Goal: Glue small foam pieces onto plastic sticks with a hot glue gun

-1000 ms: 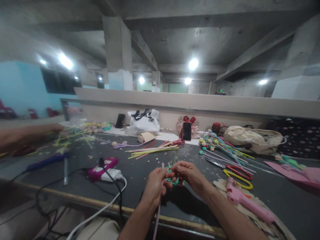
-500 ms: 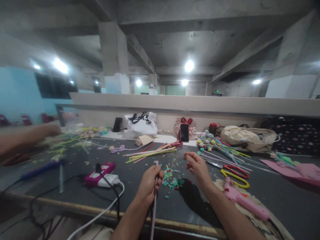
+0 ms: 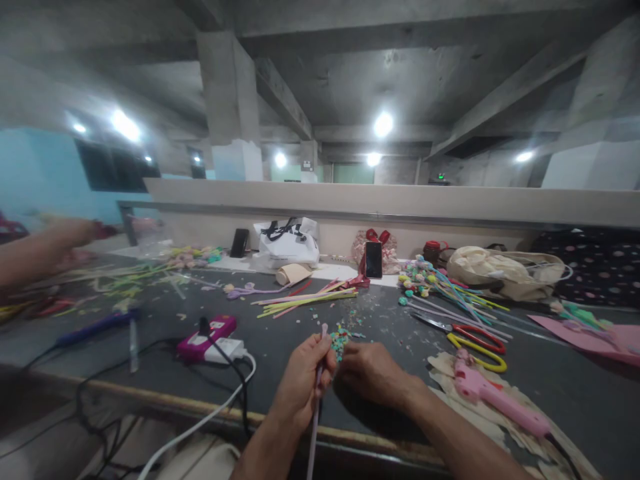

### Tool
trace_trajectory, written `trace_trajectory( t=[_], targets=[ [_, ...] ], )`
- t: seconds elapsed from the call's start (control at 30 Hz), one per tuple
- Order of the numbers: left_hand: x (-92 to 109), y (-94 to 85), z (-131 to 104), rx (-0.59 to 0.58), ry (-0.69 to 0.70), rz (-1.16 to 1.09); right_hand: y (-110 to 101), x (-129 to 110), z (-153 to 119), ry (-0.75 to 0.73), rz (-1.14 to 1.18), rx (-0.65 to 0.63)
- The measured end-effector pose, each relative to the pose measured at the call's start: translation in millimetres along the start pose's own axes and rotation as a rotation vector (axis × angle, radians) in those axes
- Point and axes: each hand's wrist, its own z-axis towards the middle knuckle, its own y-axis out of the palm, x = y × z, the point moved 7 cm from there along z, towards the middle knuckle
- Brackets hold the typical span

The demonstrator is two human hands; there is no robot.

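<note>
My left hand (image 3: 309, 373) is closed round a thin lilac stem (image 3: 314, 433), which stands nearly upright with its tip poking out above the thumb. The stem's lower end runs down past the table edge. Just right of it, my right hand (image 3: 373, 373) reaches down to a pile of small green, yellow and red bits (image 3: 341, 339) on the dark tabletop. Its fingers are curled together at the pile's near side; whatever is between them is hidden. Part of the pile lies behind both hands.
Pink glue gun (image 3: 500, 400) and red-and-yellow-handled scissors (image 3: 480, 339) lie to the right. Loose stems (image 3: 305, 303) and flower-tipped stems (image 3: 425, 277) lie farther back. A purple power strip (image 3: 207, 339) with cables sits left. Another person's arm (image 3: 45, 247) reaches in at far left.
My right hand has come down and left onto the pile, its fingers drawing together. My left hand keeps hold of the stem. The other person's arm has shifted left and the view has turned slightly.
</note>
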Motion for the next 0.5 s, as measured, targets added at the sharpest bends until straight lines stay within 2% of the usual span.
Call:
trace_trajectory(
  t=[0.1, 0.17, 0.23, 0.5],
  targets=[
    [-2, -0.7, -5, 0.001, -0.017, -0.005, -19, 10, 6, 0.068, 0.003, 0.196],
    [-2, -1.4, -7, 0.011, -0.015, -0.009, -27, 14, 8, 0.114, 0.067, 0.255],
    [-3, -2.2, -7, 0.027, -0.005, -0.012, -28, 14, 9, 0.156, 0.164, 0.249],
    [-7, 0.0, -4, 0.063, 0.043, 0.036, -10, 3, 7, 0.242, 0.494, 0.136]
  ],
)
